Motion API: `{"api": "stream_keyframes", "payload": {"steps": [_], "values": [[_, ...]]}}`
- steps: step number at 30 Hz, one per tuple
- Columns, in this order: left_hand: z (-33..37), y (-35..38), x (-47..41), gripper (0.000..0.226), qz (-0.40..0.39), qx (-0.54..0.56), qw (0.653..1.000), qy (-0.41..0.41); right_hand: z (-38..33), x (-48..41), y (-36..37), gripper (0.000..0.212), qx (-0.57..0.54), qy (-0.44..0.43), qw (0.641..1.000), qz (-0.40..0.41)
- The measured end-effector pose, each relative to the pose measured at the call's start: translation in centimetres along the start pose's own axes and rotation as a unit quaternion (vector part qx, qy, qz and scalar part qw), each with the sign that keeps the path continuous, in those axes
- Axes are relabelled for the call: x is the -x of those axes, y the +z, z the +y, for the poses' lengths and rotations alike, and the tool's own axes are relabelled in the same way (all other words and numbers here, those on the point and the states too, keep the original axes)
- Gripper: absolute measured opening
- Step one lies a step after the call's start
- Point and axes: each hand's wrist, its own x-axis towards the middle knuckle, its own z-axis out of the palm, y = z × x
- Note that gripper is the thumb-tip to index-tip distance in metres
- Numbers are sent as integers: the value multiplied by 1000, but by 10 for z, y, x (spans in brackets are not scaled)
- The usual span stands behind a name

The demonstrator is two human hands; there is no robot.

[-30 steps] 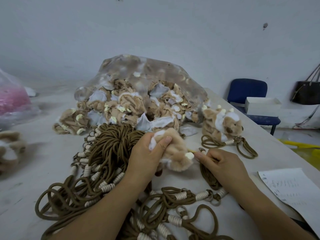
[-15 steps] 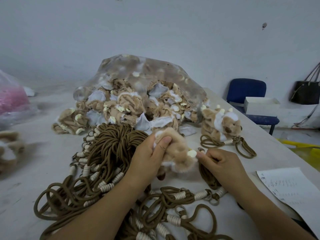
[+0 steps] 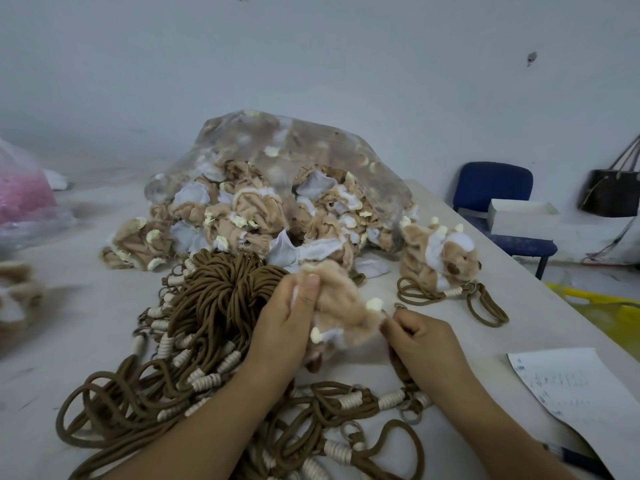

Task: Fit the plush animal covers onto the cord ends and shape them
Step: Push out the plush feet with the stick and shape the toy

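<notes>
A pale table (image 3: 86, 327) carries a clear bag (image 3: 311, 147) spilling tan plush covers (image 3: 138, 240), with a heap of brown cords (image 3: 221, 299) just in front. 1 finished plush animal (image 3: 440, 258) sits right of the bag. A sheet of paper (image 3: 581, 396) lies at the near right edge, and a pink-filled bag (image 3: 20, 195) lies far left.

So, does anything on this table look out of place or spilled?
The clear plastic bag lies on its side, mouth toward the person, and plush covers have spilled from it onto the table, against the tangled brown cords. Nothing looks damaged.
</notes>
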Motion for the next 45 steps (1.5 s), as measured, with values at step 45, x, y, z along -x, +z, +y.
{"api": "stream_keyframes", "payload": {"steps": [45], "values": [[7,2,3,27,-98,8,994,-49,9,-6,-25,63,42,-75,996,-34]]}}
